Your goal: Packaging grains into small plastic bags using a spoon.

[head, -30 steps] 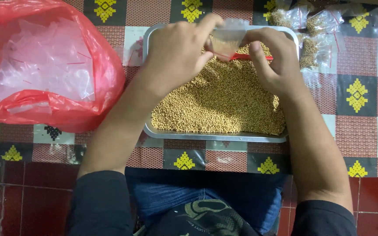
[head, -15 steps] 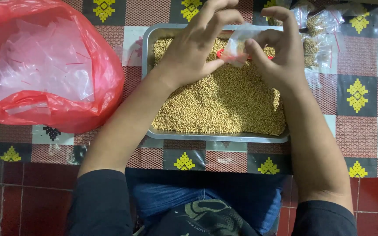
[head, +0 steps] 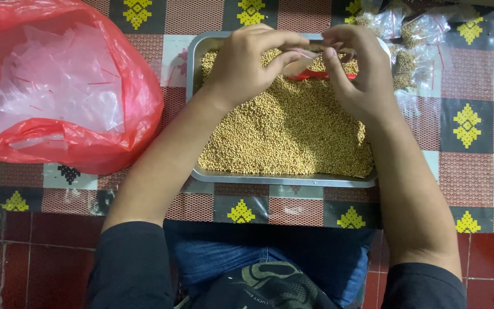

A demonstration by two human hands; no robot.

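A small clear plastic pouch (head: pixel 303 62) with a red strip along its mouth is held over the far end of the metal tray (head: pixel 196 57), just above the grain. It is pinched from both sides: the left hand (head: pixel 247 63) is curled, thumb and forefinger pressed onto the pouch's left edge, while the right hand (head: pixel 361 71) grips the right edge between thumb and fingertips, the other fingers arched over the top. How much is inside the pouch cannot be told; it is mostly covered by the fingers.

Beneath the hands, the tray is filled nearly edge to edge with small golden-tan seeds (head: pixel 284 134), heaped a little at the middle. The tray is set on a patterned mat (head: pixel 470 126) of red, black and white squares with yellow diamond figures, its near rim close to the mat's near edge.

At the mat's far right corner, just beyond the tray, a cluster of filled clear packets (head: pixel 413 40) is seen, seeds visible inside them. At the left edge of the mat a red plastic bag (head: pixel 115 114) lies open, stuffed with empty clear pouches (head: pixel 58 86). Below the mat, red floor tiles (head: pixel 47 252) and the person's lap, in blue jeans (head: pixel 224 257), are in view.
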